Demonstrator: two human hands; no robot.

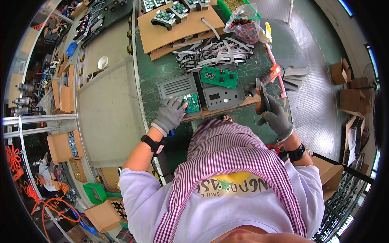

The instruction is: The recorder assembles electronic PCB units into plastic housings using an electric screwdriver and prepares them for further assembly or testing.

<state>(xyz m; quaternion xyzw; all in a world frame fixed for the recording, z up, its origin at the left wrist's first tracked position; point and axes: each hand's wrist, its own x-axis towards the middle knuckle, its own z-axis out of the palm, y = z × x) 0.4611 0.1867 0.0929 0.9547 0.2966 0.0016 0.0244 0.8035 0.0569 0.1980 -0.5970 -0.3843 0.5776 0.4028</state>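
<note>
My left hand point(170, 114), in a grey glove, lies with its fingers stretched over the lower left part of a grey slotted plastic housing point(177, 86). Its fingertips reach the edge of a green circuit board point(191, 103) set in that housing. To the right stands a second grey panel point(222, 97) with a window and round holes. A green board with a digit display point(219, 77) rests across its top. Over the table's near right edge, my gloved right hand point(277, 117) is closed round what look like pliers point(259, 90), with metal jaws upward and some orange on the handle.
Behind the housings lies a heap of grey ribbon cables point(214, 53). Cardboard point(190, 25) with several board assemblies is farther back. An orange power tool point(270, 74) lies near the table's right edge, by a plastic bag of dark red parts point(245, 30). A conveyor belt point(107, 109) runs on the left.
</note>
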